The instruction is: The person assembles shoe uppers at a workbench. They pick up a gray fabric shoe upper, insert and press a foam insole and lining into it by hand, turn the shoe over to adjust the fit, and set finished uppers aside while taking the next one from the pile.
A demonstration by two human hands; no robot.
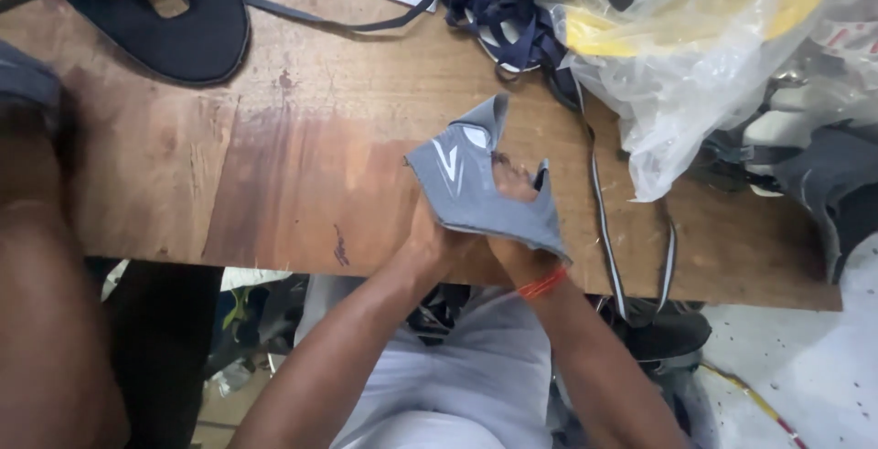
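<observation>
Just right of the frame's centre, both hands meet over the near edge of the wooden tabletop point(274, 175) and hold one grey fabric piece point(480, 188), a cut shoe-upper panel with pale stripes on its face. The left hand point(437, 240) sits under and behind the panel's lower left side, fingers closed around the cloth. The right hand point(514, 195), with an orange thread band at the wrist, comes in from the lower right; its fingers poke up through the folded middle of the panel and pinch it there. How tightly either hand is clamped cannot be told, since the cloth covers most of the fingers, but neither is spread wide.

To handle this well, the grip looks best kept close to the fold, with both hands pulling the panel evenly so that the striped face stays flat and the pointed upper flap does not curl back on itself. Holding it low above the tabletop edge steadies the wrists.

Around it: a dark shoe sole point(155, 15) at upper left, a heap of navy strapping point(498, 10) at upper centre, a crumpled clear plastic bag point(695, 56) with something yellow inside at upper right, and a thin striped strap point(604, 229) trailing down past the right wrist.
</observation>
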